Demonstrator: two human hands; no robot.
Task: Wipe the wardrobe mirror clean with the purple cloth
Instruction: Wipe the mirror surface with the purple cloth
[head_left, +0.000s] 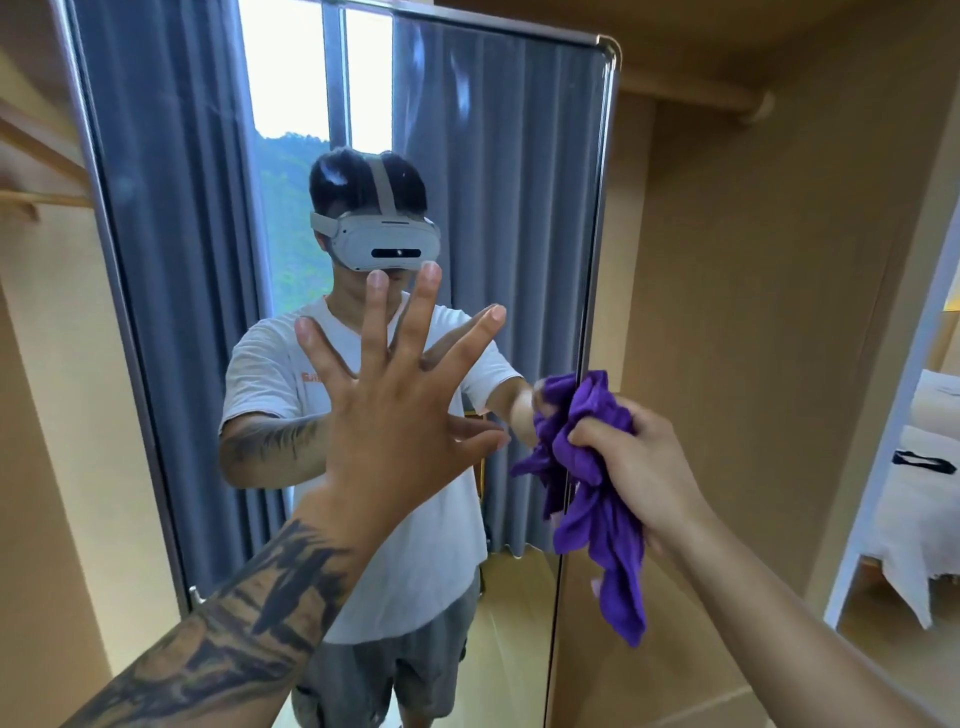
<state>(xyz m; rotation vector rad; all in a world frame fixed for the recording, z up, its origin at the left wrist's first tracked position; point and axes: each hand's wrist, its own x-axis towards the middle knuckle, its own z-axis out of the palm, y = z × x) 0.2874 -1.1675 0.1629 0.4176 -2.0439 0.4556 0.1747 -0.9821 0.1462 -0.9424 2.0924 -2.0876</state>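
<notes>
A tall wardrobe mirror (509, 182) with a thin metal frame fills the middle of the head view. My left hand (400, 405) is spread flat with straight fingers against the glass at about chest height. My right hand (639, 457) grips a bunched purple cloth (592, 499) at the mirror's right edge, and the cloth's loose end hangs down below my fist. The cloth touches the frame there. The glass reflects a person in a white shirt, grey curtains and a window.
Light wooden wardrobe panels (753, 312) stand to the right of the mirror, with a hanging rail (727, 98) above. More wooden shelving (36, 197) is on the left. A bed with white bedding (919, 493) shows through the opening at the far right.
</notes>
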